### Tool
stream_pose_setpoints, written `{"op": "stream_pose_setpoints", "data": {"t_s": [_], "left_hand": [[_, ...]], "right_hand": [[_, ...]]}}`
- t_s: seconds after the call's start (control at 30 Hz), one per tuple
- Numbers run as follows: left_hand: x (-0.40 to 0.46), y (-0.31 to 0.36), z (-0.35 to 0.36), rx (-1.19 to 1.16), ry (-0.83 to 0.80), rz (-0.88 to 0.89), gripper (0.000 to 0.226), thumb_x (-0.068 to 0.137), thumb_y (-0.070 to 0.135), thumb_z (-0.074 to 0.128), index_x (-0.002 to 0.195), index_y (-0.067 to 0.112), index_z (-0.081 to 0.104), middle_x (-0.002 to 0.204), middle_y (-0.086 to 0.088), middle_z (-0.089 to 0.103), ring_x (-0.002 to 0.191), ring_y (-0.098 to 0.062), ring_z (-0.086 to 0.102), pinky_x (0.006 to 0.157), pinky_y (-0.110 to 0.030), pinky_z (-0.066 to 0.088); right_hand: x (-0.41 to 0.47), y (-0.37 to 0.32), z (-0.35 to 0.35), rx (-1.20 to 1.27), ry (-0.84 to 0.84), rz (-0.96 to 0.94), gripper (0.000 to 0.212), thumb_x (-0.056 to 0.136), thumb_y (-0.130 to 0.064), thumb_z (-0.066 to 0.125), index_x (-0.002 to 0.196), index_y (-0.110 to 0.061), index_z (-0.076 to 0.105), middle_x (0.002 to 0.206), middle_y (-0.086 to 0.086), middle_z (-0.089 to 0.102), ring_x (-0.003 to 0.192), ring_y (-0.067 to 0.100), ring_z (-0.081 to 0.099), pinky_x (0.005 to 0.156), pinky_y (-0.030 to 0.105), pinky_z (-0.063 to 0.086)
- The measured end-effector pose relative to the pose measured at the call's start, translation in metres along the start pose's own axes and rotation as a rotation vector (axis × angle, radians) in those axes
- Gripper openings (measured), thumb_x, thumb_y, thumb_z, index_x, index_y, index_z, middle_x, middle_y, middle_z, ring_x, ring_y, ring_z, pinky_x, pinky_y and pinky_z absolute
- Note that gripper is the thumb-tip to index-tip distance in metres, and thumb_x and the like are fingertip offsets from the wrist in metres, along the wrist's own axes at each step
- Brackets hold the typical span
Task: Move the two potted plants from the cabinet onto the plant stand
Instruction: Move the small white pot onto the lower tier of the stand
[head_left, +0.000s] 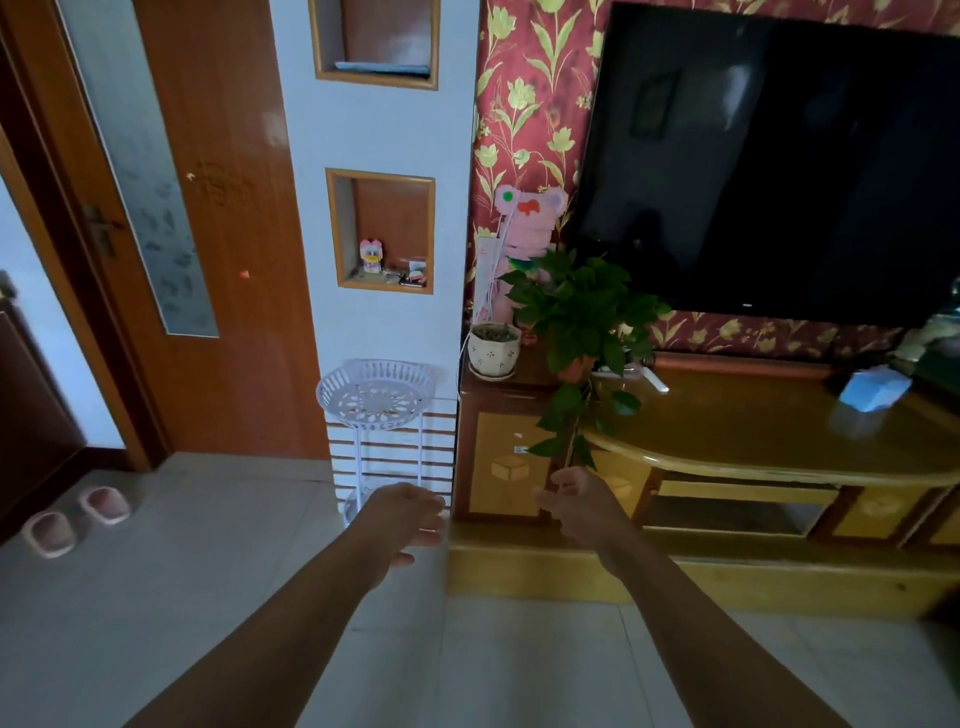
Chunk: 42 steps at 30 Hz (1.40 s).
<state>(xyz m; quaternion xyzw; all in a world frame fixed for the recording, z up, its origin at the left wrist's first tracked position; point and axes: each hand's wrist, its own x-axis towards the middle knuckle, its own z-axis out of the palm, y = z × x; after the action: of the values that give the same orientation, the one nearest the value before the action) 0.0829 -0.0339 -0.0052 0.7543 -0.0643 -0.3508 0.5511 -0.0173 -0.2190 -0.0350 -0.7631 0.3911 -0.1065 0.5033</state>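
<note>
Hands both empty and held out: left hand flat with fingers spread, right hand loosely curled. Small white patterned ceramic pot and leafy green trailing plant sit up above the right hand on the glossy wooden cabinet. White plastic lattice plant stand is just above the left hand.

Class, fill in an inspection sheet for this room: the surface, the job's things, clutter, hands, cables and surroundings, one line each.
Surface: glossy wooden cabinet, both pots at its left end.
Job's things: white patterned pot and leafy green potted plant on the cabinet; white plant stand beside it, top tray bare.
Clutter: blue tissue box.
Hands: left hand and right hand open, holding nothing, low before the cabinet.
Cables: white cable by the small pot.
Surroundings: television, door, slippers.
</note>
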Motion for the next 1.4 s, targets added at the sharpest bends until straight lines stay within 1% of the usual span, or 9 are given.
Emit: {"op": "stream_pose_setpoints", "data": {"t_s": [0.23, 0.47, 0.57, 0.83, 0.97, 1.07, 1.2, 1.3, 1.4], "left_hand": [[0.091, 0.033, -0.067, -0.033, -0.075, 0.067, 0.016, 0.090, 0.013, 0.056, 0.103, 0.006, 0.062, 0.104, -0.017, 0.068, 0.083, -0.024, 0.062, 0.066, -0.029, 0.043], [0.186, 0.073, -0.124, -0.015, -0.171, 0.100, 0.017, 0.091, 0.008, 0.050, 0.077, 0.009, 0.059, 0.082, -0.012, 0.063, 0.073, -0.023, 0.059, 0.062, -0.026, 0.038], [0.231, 0.089, -0.128, -0.013, -0.218, 0.094, 0.010, 0.090, 0.006, 0.052, 0.098, 0.006, 0.056, 0.081, -0.011, 0.062, 0.068, -0.021, 0.058, 0.055, -0.021, 0.041], [0.358, 0.129, -0.092, 0.121, -0.245, 0.146, 0.050, 0.086, 0.013, 0.063, 0.132, 0.007, 0.043, 0.120, -0.023, 0.063, 0.089, -0.024, 0.059, 0.059, -0.025, 0.038], [0.423, 0.143, -0.073, 0.125, -0.301, 0.190, 0.043, 0.085, 0.003, 0.062, 0.124, 0.010, 0.043, 0.109, -0.014, 0.058, 0.057, -0.002, 0.061, 0.046, -0.009, 0.041], [0.461, 0.153, -0.060, 0.158, -0.322, 0.217, 0.053, 0.084, 0.003, 0.065, 0.131, 0.004, 0.040, 0.120, -0.018, 0.061, 0.088, -0.020, 0.062, 0.064, -0.017, 0.043], [0.511, 0.165, -0.038, 0.068, -0.436, 0.233, 0.031, 0.081, -0.019, 0.054, 0.102, 0.004, 0.050, 0.078, 0.001, 0.067, 0.059, 0.006, 0.065, 0.050, -0.006, 0.047], [0.554, 0.169, -0.021, 0.058, -0.489, 0.274, 0.054, 0.081, -0.014, 0.059, 0.128, 0.007, 0.042, 0.112, -0.003, 0.054, 0.099, -0.014, 0.058, 0.057, -0.002, 0.047], [0.597, 0.164, -0.006, 0.169, -0.514, 0.362, 0.074, 0.078, 0.000, 0.069, 0.140, 0.011, 0.031, 0.111, 0.013, 0.042, 0.103, -0.004, 0.047, 0.067, 0.004, 0.041]], "right_hand": [[0.080, -0.060, 0.067, -0.005, 0.070, -0.023, 0.059, 0.083, -0.034, 0.066, 0.134, -0.014, 0.043, 0.131, 0.008, 0.052, 0.112, 0.025, 0.056, 0.081, 0.032, 0.048], [0.153, -0.107, 0.128, 0.014, 0.126, 0.048, 0.067, 0.080, -0.032, 0.071, 0.135, -0.013, 0.037, 0.138, 0.016, 0.046, 0.120, 0.032, 0.052, 0.099, 0.046, 0.047], [0.188, -0.113, 0.141, 0.001, 0.154, 0.069, 0.074, 0.078, -0.035, 0.072, 0.137, -0.014, 0.034, 0.140, 0.015, 0.043, 0.122, 0.030, 0.050, 0.094, 0.039, 0.045], [0.313, -0.111, 0.148, 0.037, 0.284, 0.054, 0.094, 0.074, -0.036, 0.075, 0.147, -0.013, 0.020, 0.148, 0.014, 0.035, 0.132, 0.029, 0.040, 0.104, 0.043, 0.041], [0.374, -0.107, 0.156, 0.016, 0.314, 0.061, 0.096, 0.073, -0.033, 0.077, 0.146, -0.010, 0.019, 0.149, 0.014, 0.033, 0.132, 0.030, 0.042, 0.106, 0.046, 0.039], [0.410, -0.101, 0.159, 0.027, 0.340, 0.090, 0.099, 0.071, -0.033, 0.078, 0.146, -0.010, 0.017, 0.148, 0.015, 0.033, 0.130, 0.029, 0.044, 0.104, 0.045, 0.041], [0.452, -0.089, 0.158, 0.034, 0.368, 0.132, 0.106, 0.069, -0.033, 0.080, 0.148, -0.007, 0.014, 0.152, 0.015, 0.028, 0.133, 0.030, 0.040, 0.105, 0.042, 0.040], [0.483, -0.081, 0.160, 0.092, 0.414, 0.177, 0.108, 0.065, -0.025, 0.083, 0.147, -0.006, 0.014, 0.149, 0.015, 0.032, 0.126, 0.024, 0.043, 0.089, 0.029, 0.040], [0.509, -0.072, 0.165, 0.138, 0.459, 0.211, 0.110, 0.061, -0.024, 0.085, 0.145, -0.011, 0.015, 0.146, 0.016, 0.034, 0.129, 0.030, 0.040, 0.084, 0.030, 0.037]]}}
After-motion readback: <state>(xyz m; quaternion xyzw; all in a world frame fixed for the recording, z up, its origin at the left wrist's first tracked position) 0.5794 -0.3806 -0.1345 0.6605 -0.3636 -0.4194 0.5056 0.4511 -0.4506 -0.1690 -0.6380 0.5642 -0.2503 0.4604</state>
